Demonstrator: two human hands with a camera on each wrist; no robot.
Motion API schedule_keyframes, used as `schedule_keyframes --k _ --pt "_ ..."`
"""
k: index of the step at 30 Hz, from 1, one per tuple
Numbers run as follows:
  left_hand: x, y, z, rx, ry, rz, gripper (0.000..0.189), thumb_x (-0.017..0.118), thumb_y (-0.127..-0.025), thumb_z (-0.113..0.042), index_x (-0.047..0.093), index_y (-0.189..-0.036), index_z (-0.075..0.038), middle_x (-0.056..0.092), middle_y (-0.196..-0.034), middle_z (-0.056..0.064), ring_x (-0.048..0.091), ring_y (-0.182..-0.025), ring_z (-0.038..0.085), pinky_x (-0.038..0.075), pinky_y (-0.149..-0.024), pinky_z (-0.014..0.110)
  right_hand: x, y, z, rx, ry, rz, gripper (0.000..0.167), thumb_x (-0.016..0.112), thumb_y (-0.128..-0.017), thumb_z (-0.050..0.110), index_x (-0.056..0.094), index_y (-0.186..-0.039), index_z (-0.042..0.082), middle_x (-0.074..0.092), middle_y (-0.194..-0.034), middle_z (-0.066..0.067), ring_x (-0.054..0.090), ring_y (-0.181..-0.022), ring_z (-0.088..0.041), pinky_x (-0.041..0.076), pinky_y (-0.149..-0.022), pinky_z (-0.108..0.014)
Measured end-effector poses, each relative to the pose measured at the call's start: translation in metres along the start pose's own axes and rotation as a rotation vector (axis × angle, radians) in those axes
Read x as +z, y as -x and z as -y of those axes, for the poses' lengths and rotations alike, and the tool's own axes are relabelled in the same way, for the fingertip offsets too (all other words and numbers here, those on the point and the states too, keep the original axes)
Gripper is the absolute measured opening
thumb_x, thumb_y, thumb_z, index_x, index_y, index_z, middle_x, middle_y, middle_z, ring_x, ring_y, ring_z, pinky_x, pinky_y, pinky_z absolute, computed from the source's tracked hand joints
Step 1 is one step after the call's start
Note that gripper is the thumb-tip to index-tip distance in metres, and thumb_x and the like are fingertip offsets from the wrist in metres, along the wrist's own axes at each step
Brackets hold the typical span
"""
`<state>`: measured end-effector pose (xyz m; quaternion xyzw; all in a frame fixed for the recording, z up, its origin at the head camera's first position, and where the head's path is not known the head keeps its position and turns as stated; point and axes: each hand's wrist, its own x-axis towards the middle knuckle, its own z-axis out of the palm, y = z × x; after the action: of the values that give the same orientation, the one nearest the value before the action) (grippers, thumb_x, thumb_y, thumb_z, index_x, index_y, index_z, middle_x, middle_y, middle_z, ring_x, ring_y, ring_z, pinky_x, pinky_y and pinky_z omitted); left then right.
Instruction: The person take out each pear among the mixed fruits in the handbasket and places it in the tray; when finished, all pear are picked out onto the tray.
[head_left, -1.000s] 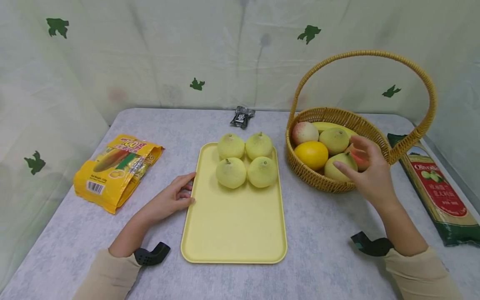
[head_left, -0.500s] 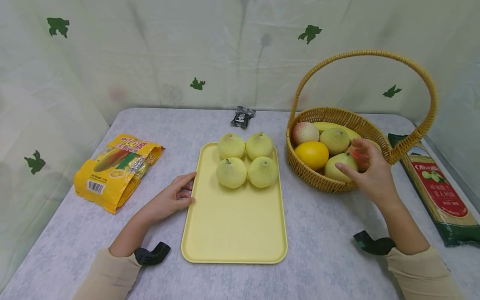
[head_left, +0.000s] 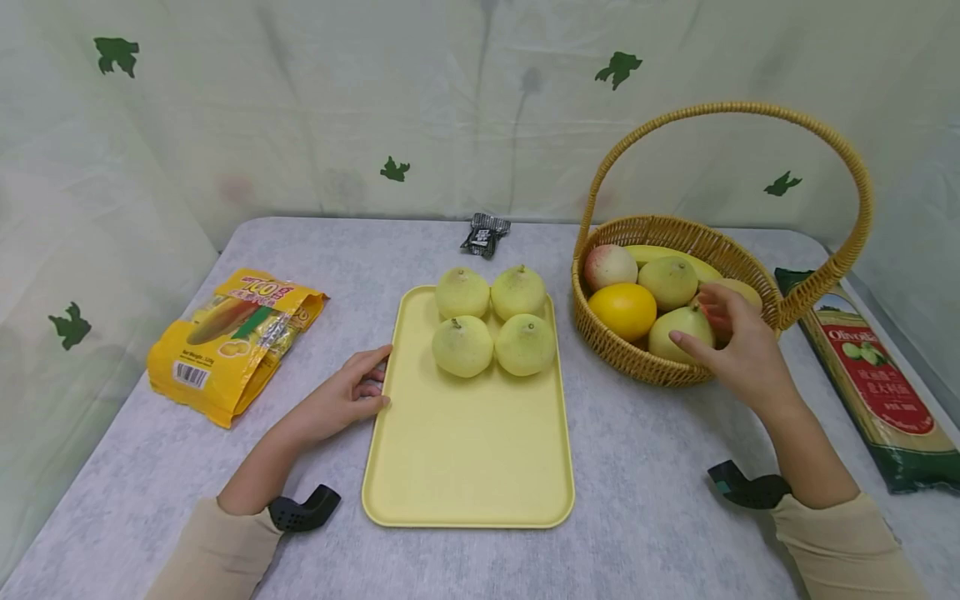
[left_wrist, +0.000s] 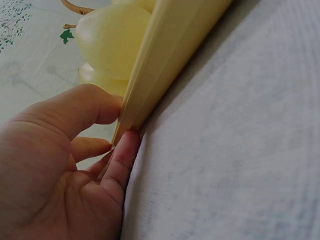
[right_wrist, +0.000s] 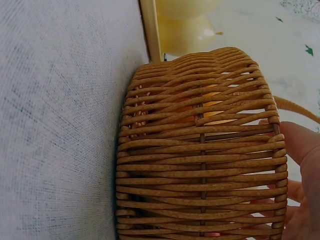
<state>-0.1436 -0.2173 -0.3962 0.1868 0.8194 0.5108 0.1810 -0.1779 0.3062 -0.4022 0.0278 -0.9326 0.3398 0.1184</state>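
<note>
Right hand [head_left: 750,362] around pear [head_left: 677,333], grip unclear

The pale green, stemmed pear sits at the near side of the right-hand basket [head_left: 645,367]. Unclenched, the left hand [head_left: 345,400] touches the tray [head_left: 472,458]; only the left wrist view shows a finger [left_wrist: 122,160] low against its wall.

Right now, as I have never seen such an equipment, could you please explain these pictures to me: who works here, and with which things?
There is no machine here, only a person's two bare hands. The wide view comes from a camera on the head; the two others come from cameras on the left and right wrists. On the table are a tray bearing four pale fruits, a yellow packet, a small black wrapper, a red-and-green package and a wicker basket of fruit. The left hand touches the tray's edge. The right hand reaches into the basket, beside a greenish fruit; whether it grips anything, I cannot tell.
</note>
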Motion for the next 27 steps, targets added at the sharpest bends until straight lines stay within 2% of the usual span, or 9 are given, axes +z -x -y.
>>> schedule_keyframes --k 5,14,27 --pt "0.000 -0.001 0.000 -0.003 -0.001 0.002 0.071 0.059 -0.087 -0.010 0.017 -0.143 -0.002 0.030 -0.127 0.018 0.041 -0.100 0.025 0.040 -0.080 0.019 -0.002 0.002 0.007 0.001 0.022 0.026 0.077 0.066 -0.073 0.051 0.030 -0.138 0.031 0.045 -0.126 -0.007 0.047 -0.105 -0.032 0.040 -0.082 -0.053" --pt "0.001 -0.001 0.000 -0.008 0.011 0.006 0.071 0.059 -0.087 -0.009 0.016 -0.143 -0.002 0.030 -0.126 0.018 0.041 -0.100 0.026 0.040 -0.080 0.019 -0.023 0.017 0.069 0.012 0.033 0.116 0.079 0.065 -0.077 0.047 0.033 -0.135 0.004 0.041 -0.124 -0.022 0.042 -0.106 -0.040 0.035 -0.084 -0.058" --pt "0.000 0.000 -0.002 -0.019 0.002 0.009 0.072 0.059 -0.087 -0.012 0.015 -0.143 -0.004 0.028 -0.130 0.017 0.040 -0.103 0.026 0.039 -0.082 0.020 -0.027 0.016 0.075 0.017 0.101 0.171 0.083 0.062 -0.079 0.049 0.029 -0.136 -0.001 0.038 -0.128 -0.025 0.039 -0.108 -0.040 0.033 -0.083 -0.059"
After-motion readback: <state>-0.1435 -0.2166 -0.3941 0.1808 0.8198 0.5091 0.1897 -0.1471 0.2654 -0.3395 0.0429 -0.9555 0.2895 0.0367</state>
